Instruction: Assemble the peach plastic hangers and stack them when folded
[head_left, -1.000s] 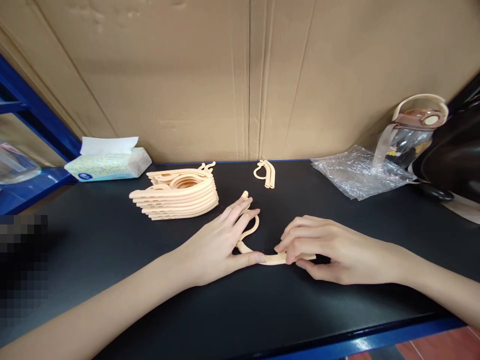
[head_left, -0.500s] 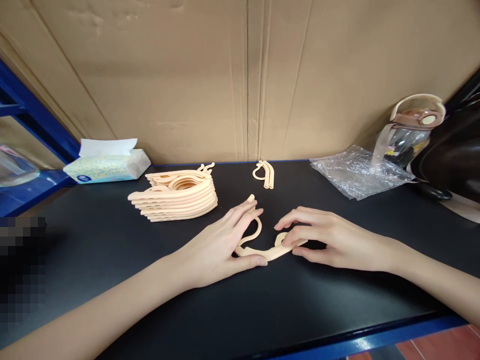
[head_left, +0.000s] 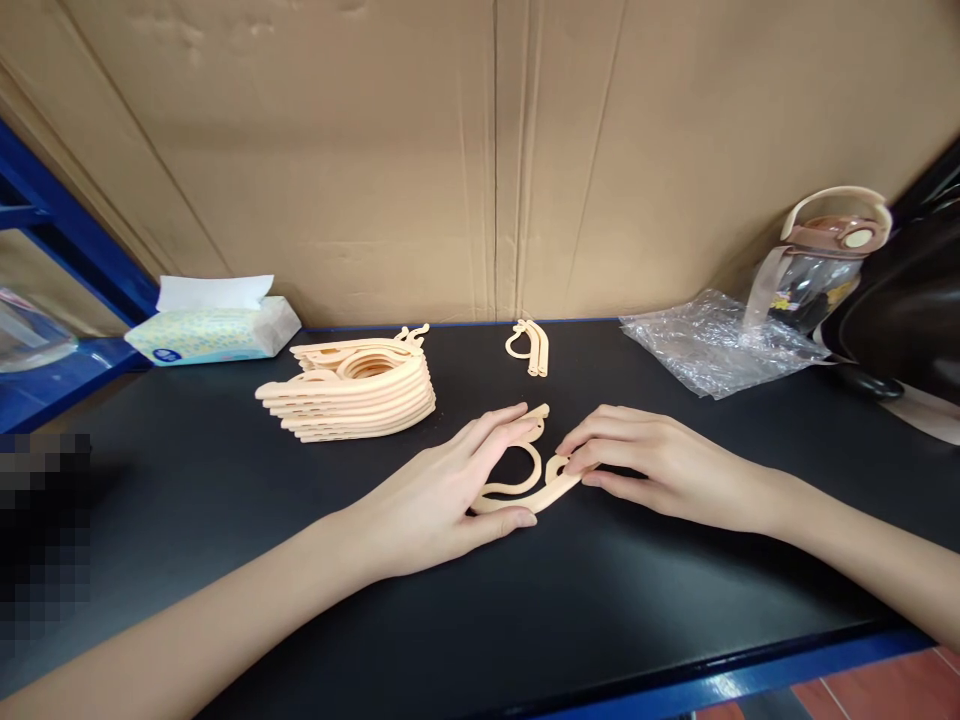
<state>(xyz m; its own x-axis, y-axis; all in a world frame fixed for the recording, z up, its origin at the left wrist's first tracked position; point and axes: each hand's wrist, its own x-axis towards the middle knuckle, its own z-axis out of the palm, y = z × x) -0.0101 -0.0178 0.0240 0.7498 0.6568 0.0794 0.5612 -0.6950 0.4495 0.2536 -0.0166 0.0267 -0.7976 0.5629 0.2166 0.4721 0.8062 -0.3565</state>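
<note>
A peach-coloured folding plastic hanger [head_left: 534, 482] lies on the black table [head_left: 465, 610] between my hands. My left hand [head_left: 450, 492] rests on its left part, fingers stretched over the hook loop and thumb pressed against the arm's near edge. My right hand [head_left: 654, 464] pinches the hanger's right arm with curled fingers. A stack of several unfolded hangers [head_left: 352, 392] sits at the back left. One folded hanger [head_left: 529, 346] lies near the back edge.
A tissue pack [head_left: 214, 326] stands at the back left beside a blue shelf frame [head_left: 67, 232]. A crumpled clear plastic bag [head_left: 712, 342], a drinking bottle [head_left: 821, 258] and a dark bag [head_left: 911, 300] are at the back right. Cardboard [head_left: 495, 150] walls the back.
My right hand has swung the hanger's right arm up and to the left, folding it toward the hook. My left hand has stayed on the hanger, fingers shifting slightly right.
</note>
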